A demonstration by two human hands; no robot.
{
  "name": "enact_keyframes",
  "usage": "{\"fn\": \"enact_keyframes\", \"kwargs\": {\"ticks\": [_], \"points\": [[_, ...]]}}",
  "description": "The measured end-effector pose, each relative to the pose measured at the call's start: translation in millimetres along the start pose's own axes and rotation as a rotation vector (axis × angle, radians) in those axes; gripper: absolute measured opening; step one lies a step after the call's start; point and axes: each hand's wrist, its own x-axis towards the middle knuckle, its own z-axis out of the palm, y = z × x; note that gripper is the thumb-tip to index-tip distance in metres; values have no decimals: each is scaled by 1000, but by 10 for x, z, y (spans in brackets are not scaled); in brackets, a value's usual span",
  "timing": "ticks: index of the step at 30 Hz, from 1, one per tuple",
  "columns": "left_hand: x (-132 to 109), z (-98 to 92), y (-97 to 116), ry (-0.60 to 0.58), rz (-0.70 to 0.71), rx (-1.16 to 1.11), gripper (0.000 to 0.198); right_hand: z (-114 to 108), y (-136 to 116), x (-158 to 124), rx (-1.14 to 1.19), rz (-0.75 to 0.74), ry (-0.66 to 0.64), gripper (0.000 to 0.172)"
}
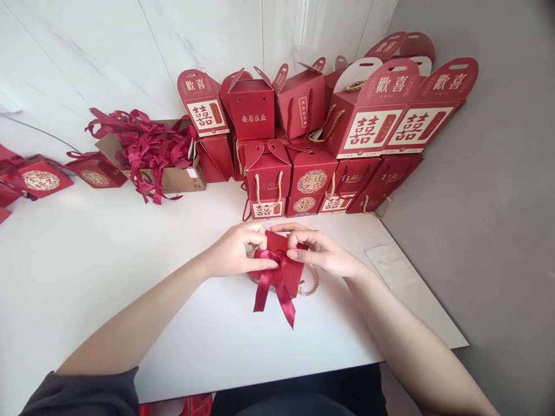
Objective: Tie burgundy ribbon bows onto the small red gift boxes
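A small red gift box (289,277) stands on the white table in front of me, with a twisted rope handle (310,286) at its right side. A dark red satin ribbon (274,283) is gathered at the box top, its two tails hanging toward me. My left hand (236,252) pinches the ribbon at the knot. My right hand (316,252) has its fingers on the box's top flap (274,241), beside the knot. The hands hide most of the box top.
Stacked red boxes with double-happiness labels (312,173) rise against the far wall. To their left, a cardboard carton (182,180) holds tangled red ribbons (145,147). Flat red boxes (41,182) lie at the far left. A white paper sheet (390,266) lies on the table's right.
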Motion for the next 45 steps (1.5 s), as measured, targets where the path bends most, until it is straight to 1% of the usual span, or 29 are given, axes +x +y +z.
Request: {"fn": "enact_keyframes", "kwargs": {"ticks": [2,5,8,11,14,16,21,27,33,38,42,45], "points": [[1,-9,5,-14,-20,-27,39,-1,9,5,13,11,14,26],[4,-24,-5,-43,-31,-84,40,-16,29,12,27,23,27,28],[12,-28,-20,-52,-35,-105,40,-38,37,13,65,11,30,27],[17,-24,-19,-43,-37,-122,37,-47,25,7,38,26,43,24],[13,-22,-14,-41,-38,-142,33,-44,10,2,-22,37,25,22],[4,-24,-19,-44,-39,-146,34,-43,6,2,-14,26,-3,24],[-29,-33,-47,-163,-107,-224,37,-52,6,7,77,33,-31,29],[-38,-27,-48,-199,-187,-338,36,-44,33,16,106,30,-40,35],[3,-25,-81,-200,-252,-399,29,-52,132,42,136,43,3,34],[34,-29,-101,-221,-251,-465,24,-31,286,79,325,23,76,33],[49,-54,-145,-223,-281,-410,28,8,378,110,442,39,161,35],[67,-70,-200,-211,-315,-350,35,25,423,140,467,24,211,38]]}}
